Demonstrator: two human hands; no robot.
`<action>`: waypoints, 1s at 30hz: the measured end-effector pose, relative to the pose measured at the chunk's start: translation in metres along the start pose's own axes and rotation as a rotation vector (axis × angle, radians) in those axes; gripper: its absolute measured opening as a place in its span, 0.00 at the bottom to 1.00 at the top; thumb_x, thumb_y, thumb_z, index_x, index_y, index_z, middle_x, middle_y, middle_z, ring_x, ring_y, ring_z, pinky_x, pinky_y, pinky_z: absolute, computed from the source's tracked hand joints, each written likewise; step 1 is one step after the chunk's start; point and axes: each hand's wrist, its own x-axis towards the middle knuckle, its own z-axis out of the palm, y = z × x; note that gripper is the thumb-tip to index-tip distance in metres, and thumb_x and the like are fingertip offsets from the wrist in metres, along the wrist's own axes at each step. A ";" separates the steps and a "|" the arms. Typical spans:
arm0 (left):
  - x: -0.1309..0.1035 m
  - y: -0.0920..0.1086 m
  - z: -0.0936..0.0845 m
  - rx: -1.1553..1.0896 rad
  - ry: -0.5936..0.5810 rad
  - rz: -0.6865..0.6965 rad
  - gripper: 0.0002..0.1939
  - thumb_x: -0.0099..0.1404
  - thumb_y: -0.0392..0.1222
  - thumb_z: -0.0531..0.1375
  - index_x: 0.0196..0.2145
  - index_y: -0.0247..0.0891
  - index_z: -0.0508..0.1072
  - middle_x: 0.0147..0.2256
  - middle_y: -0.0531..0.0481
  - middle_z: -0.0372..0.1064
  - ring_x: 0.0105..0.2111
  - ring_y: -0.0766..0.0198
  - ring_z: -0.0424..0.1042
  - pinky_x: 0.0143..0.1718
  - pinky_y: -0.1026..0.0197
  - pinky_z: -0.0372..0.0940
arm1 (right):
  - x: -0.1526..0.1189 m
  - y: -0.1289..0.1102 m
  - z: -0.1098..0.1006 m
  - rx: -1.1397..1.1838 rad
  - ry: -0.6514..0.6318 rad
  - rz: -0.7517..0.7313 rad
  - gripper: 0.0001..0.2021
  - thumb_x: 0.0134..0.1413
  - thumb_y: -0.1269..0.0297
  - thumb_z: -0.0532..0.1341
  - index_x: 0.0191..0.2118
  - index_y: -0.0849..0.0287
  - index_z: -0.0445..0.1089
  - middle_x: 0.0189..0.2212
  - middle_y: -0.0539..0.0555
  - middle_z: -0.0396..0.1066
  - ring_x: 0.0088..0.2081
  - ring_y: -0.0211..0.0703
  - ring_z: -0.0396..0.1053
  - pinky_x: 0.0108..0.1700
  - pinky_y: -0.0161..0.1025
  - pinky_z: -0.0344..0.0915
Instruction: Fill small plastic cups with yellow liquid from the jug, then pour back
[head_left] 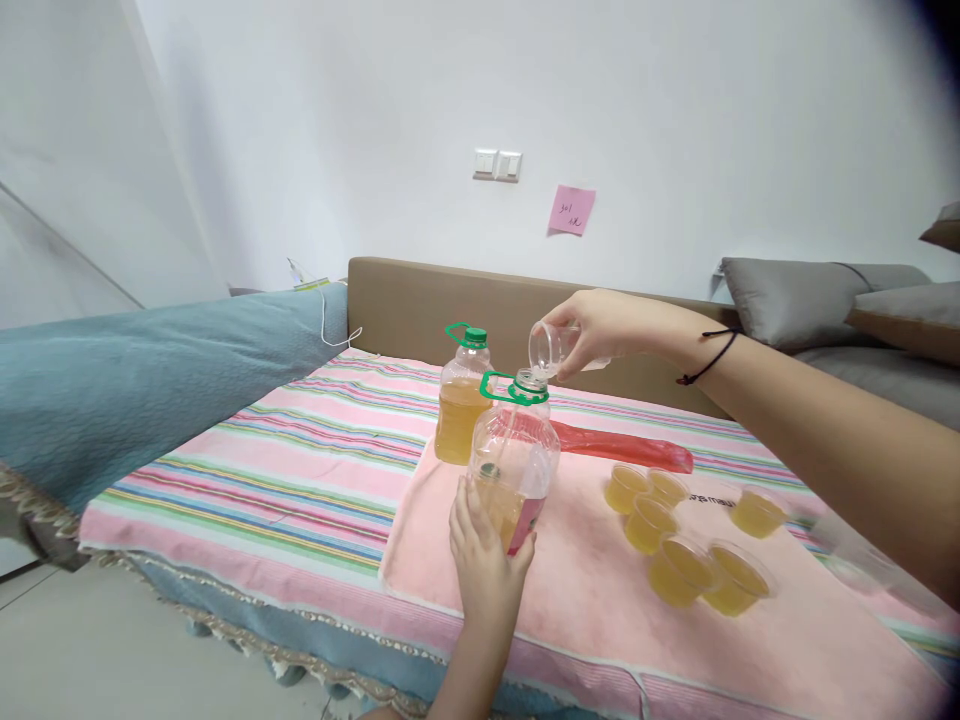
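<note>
My left hand (489, 545) is wrapped around the lower side of a clear plastic jug (517, 455), which is partly filled with yellow-brown liquid. Its neck is uncapped and carries a green handle ring (525, 390). Over that mouth my right hand (581, 330) grips a clear plastic cup (550, 348), tipped sideways with its rim at the opening. A thin stream seems to run down inside the jug. Just behind stands a second jug (459, 405) of similar liquid, closed with a green cap. Several clear cups of yellow liquid (679, 570) stand to the right.
A pink cloth (577, 580) lies over a striped sheet (300, 480). Behind the jugs is a red plastic bag (630, 447). Clear plastic items (870, 560) lie beneath my right forearm. Grey cushions (787, 300) sit at the back right; a blue-covered armrest (172, 370) borders the left.
</note>
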 end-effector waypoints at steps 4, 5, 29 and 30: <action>0.000 0.001 -0.001 -0.020 -0.004 -0.013 0.53 0.55 0.46 0.67 0.68 0.34 0.41 0.63 0.29 0.54 0.61 0.39 0.57 0.57 0.38 0.61 | -0.002 -0.006 -0.001 -0.017 0.007 -0.056 0.18 0.37 0.55 0.72 0.38 0.53 0.77 0.30 0.50 0.72 0.33 0.44 0.67 0.32 0.40 0.57; 0.000 0.001 -0.001 -0.025 -0.005 -0.015 0.52 0.55 0.46 0.67 0.68 0.34 0.41 0.63 0.29 0.54 0.61 0.39 0.57 0.57 0.38 0.61 | -0.003 -0.008 -0.001 -0.017 0.008 -0.087 0.17 0.38 0.56 0.71 0.37 0.53 0.76 0.30 0.49 0.72 0.32 0.44 0.67 0.32 0.39 0.57; 0.001 0.000 -0.001 -0.029 -0.010 -0.011 0.51 0.55 0.46 0.66 0.68 0.33 0.43 0.63 0.29 0.54 0.61 0.39 0.58 0.57 0.38 0.61 | -0.003 -0.007 0.005 -0.340 0.176 -0.834 0.17 0.59 0.70 0.57 0.51 0.50 0.73 0.45 0.54 0.75 0.48 0.49 0.66 0.49 0.48 0.58; 0.001 0.000 -0.001 -0.029 -0.010 -0.011 0.51 0.55 0.46 0.66 0.68 0.33 0.43 0.62 0.29 0.55 0.61 0.40 0.58 0.57 0.38 0.60 | -0.005 -0.007 0.004 -0.346 0.177 -0.833 0.17 0.59 0.71 0.56 0.51 0.50 0.73 0.45 0.54 0.76 0.48 0.49 0.66 0.49 0.48 0.58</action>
